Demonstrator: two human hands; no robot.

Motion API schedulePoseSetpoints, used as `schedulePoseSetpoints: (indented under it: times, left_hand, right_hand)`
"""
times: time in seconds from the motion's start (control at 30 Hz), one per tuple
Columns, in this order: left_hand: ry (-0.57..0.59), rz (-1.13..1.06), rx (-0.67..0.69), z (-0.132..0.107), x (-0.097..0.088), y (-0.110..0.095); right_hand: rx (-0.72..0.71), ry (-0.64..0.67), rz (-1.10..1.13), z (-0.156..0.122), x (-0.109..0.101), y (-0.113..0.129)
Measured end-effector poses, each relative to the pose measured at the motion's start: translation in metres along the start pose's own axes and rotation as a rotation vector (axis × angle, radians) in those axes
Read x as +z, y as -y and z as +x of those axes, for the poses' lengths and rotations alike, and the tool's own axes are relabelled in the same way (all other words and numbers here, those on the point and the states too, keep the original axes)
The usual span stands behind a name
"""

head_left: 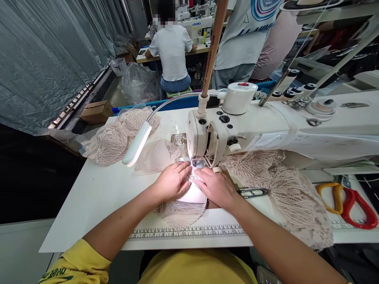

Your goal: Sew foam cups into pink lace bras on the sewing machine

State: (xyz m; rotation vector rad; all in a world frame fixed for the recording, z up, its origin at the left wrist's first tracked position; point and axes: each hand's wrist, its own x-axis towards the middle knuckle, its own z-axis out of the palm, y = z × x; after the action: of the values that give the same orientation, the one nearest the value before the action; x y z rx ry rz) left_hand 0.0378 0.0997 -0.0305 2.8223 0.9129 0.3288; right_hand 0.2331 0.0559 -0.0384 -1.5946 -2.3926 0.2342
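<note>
Under the head of a white sewing machine (197,136) lies a piece of pale beige lace (184,215), lit by the machine's lamp. Part of it hangs toward the table's front edge, below my hands. My left hand (173,179) rests flat on the piece, left of the needle area, fingers stretched out. Flat on its right side lies my right hand (217,187), with fingers extended close to the presser foot. The needle itself is hidden in glare. A sheer cup-shaped piece (160,156) spreads beyond my left hand. Thread snips (253,192) lie beside my right wrist.
Lace heaps lie at the back left (118,136) and on the right (293,197). Scissors with red and yellow handles (358,209) sit far right. A gooseneck lamp (137,144) arches over the left side. A ruler strip (189,233) runs along the front edge. Other people work behind.
</note>
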Motion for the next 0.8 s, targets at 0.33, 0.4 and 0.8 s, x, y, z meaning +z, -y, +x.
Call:
schedulePoseSetpoints:
  times: [0.33, 0.4, 0.8]
  left_hand:
    - [0.100, 0.043, 0.115, 0.009, -0.007, 0.015]
    - [0.124, 0.037, 0.132, 0.011, -0.011, 0.018]
    - [-0.019, 0.101, 0.202, 0.003, -0.011, 0.012]
  right_hand:
    - [0.051, -0.003, -0.013, 0.001, -0.001, 0.003]
    - [0.051, -0.014, -0.010, 0.001, -0.001, 0.002]
    - [-0.008, -0.210, 0.037, 0.000, 0.004, -0.009]
